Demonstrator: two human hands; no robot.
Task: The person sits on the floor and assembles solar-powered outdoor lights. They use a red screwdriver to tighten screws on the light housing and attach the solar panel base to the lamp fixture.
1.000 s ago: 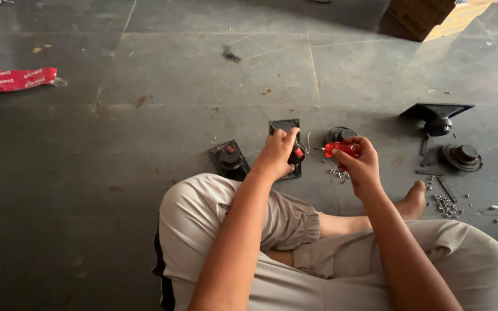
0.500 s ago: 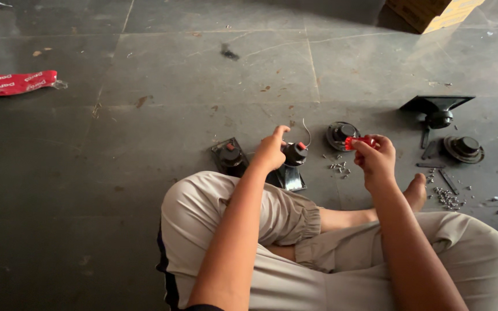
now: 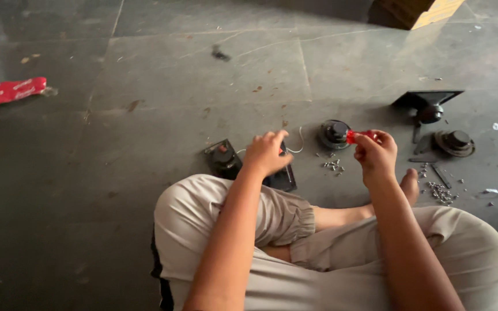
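1. A second ago the left hand gripped a black square speaker unit upright against the floor. Now the hand has lifted a little and sits on top of that unit, its fingers curled loosely over it. Whether they actually clamp the unit cannot be told from this angle.

2. The right hand held a red-handled screwdriver close to the left hand a second ago. It has since swung out to the right and up. Its fingers are pinched around the red handle, which points towards the round black speaker lying on the floor just beside it.

3. The hands, nearly touching before, are now apart. This suggests the driving step on the square unit is paused or over, and the tool is being re-gripped or carried towards another part.

4. A thin white wire shows beside the left hand.

5. A small heap of screws lies between the hands. A second black unit stands to the left of the left hand, unmoved.

6. Farther right lie a black funnel-shaped housing, another round speaker and more scattered screws. A red wrapper sits far left.
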